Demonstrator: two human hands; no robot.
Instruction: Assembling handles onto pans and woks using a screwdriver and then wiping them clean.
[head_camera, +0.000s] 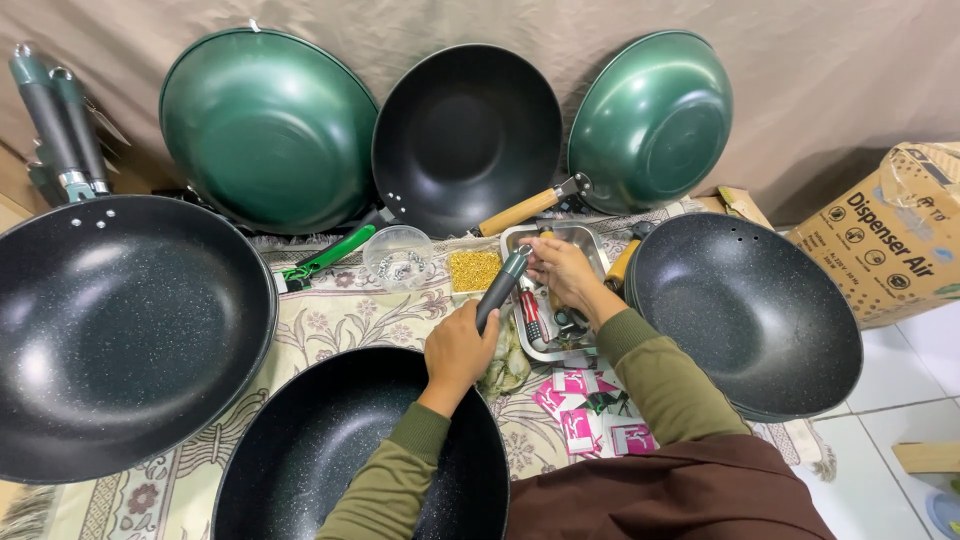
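The left hand (458, 350) is closed around the lower end of a dark pan handle (500, 288), which tilts up and to the right above the patterned cloth (330, 315). The right hand (562, 272) pinches the handle's upper tip with its fingertips, directly over a metal tray (588, 240) holding tools. A speckled black wok (340, 450) lies near, below the left forearm. A clear plastic cup (398, 256) stands left of the tray.

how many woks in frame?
6. Green wok back left, black wok back centre, green wok back right, speckled wok left, speckled wok right, dark wok front. More may be hidden.
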